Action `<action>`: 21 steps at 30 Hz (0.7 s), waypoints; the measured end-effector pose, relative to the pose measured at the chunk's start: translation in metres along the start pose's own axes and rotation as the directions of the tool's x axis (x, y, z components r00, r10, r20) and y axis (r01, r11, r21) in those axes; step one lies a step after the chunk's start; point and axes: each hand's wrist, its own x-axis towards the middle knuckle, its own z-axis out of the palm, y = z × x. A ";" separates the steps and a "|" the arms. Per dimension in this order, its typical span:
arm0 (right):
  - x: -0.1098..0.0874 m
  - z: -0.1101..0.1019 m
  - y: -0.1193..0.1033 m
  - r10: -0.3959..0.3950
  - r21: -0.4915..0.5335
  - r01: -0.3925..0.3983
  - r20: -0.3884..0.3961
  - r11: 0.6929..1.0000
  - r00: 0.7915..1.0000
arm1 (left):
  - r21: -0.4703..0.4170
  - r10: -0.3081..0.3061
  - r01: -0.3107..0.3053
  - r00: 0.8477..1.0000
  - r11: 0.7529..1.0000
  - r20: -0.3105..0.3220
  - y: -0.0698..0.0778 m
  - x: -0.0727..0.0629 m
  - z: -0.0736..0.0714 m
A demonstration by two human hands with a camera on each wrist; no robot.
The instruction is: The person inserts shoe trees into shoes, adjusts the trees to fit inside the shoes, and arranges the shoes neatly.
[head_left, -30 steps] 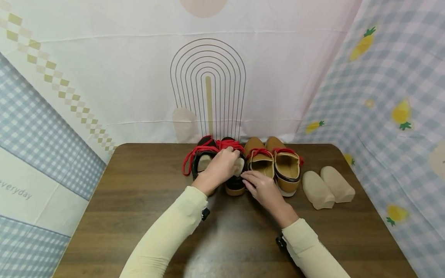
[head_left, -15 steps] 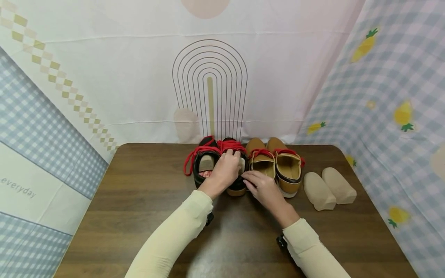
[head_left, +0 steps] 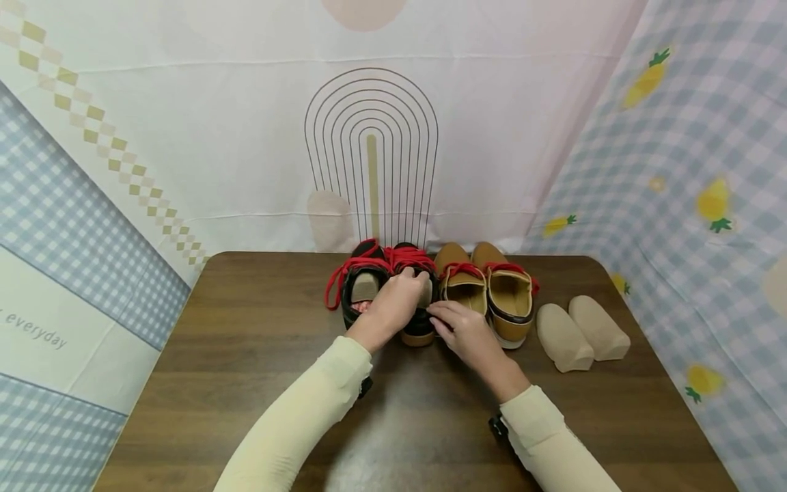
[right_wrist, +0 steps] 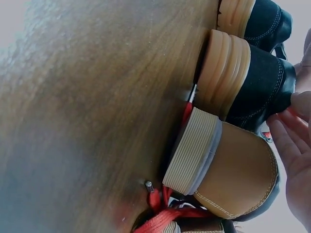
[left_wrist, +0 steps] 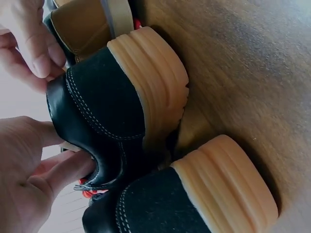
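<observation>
Two black shoes with red laces stand side by side near the table's back edge in the head view. My left hand (head_left: 395, 304) reaches into the opening of the right-hand black shoe (head_left: 418, 337). Its thumb and fingers pinch a beige molded shoe insert (head_left: 425, 294), mostly down inside the shoe. At that shoe's heel collar, my right hand (head_left: 464, 333) pinches the rim, also seen in the right wrist view beside the black heel (right_wrist: 260, 80). The left-hand black shoe (head_left: 349, 316) holds a similar insert (head_left: 365, 288), with pink patterned lining behind it.
Two tan shoes (head_left: 512, 328) with red laces stand directly right of the black pair, their openings facing me. Farther right, two beige inserts (head_left: 563, 338) lie on the wooden table (head_left: 258, 383). A patterned cloth (head_left: 258, 150) hangs behind the table.
My left hand shifted right a little, uncovering the pink lining of the left-hand shoe, then eased slightly back left. My right hand stays at the heel collar.
</observation>
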 end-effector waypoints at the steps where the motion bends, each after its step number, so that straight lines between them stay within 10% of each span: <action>1: 0.000 0.000 0.000 -0.001 -0.001 0.001 -0.001 1.000 1.000 | 0.009 0.011 -0.010 1.000 1.000 -0.005 0.001 0.001 0.001; 11: 0.002 -0.002 -0.001 -0.002 -0.002 0.002 0.010 1.000 1.000 | 0.021 -0.038 0.037 0.998 0.999 0.046 -0.002 0.007 0.011; 21: 0.002 -0.002 -0.002 -0.012 -0.023 0.012 0.008 1.000 1.000 | 0.173 0.018 -0.006 0.997 0.985 -0.069 0.007 0.004 0.016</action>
